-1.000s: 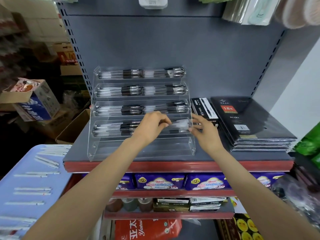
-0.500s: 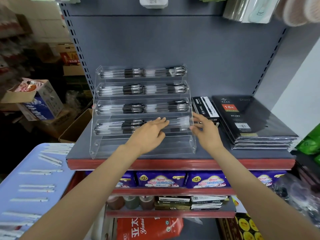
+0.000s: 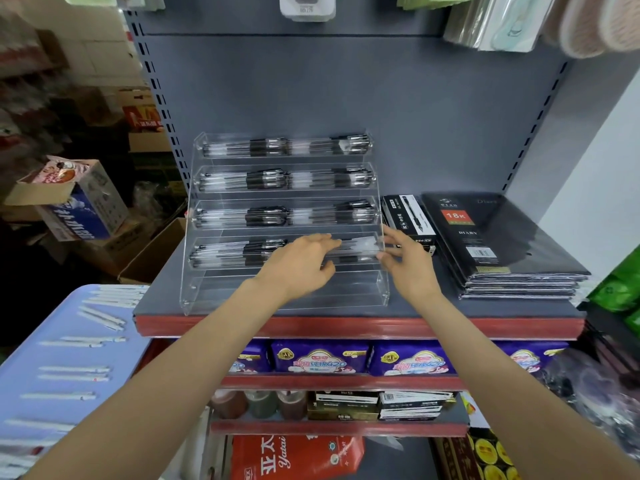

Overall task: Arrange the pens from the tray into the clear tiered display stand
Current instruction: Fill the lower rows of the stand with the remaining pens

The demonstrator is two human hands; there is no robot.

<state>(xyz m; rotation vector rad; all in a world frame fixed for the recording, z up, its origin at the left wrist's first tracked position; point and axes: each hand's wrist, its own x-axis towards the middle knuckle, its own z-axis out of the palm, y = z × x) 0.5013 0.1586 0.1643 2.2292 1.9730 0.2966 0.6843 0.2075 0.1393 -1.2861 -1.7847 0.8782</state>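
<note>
**Stand mostly filled; 4th tier being finished**

Progress: the clear tiered display stand (image 3: 287,220) sits on the grey shelf (image 3: 485,310), and its top three tiers are loaded w/ black-capped pens, left and right groups in each. The 4th tier down holds pens (image 3: 221,252) on its left half; the right half is being worked on now. The bottom tier looks empty, as far as can be judged through the clear plastic. On the blue tray (image 3: 20,358) at lower left, a good no. of pens (image 3: 72,372) are left lying loose in rows, so the job is judged well along but not done: approx. one tier and a half to go.

Hands: the left hand (image 3: 299,263) is laid over the 4th tier, fingers extended and nearly flat, pressed on the pens there rather than closed round anything. The right hand (image 3: 407,261) is at the stand's right end wall, fingers loosely curled, tips touching or just beside the wall; whether a pen is pinched can't be told, and nothing is seen gripped.

Vs. earlier frames: 1 s ago the left fingers were bunched, as if pinching something clear-wrapped at the tier's right half; they have since been flattened out over the row. The right hand has stayed at the end wall. Same tiers filled; no change in the tray pens is made out, apart from a slight shift of the view.
</note>
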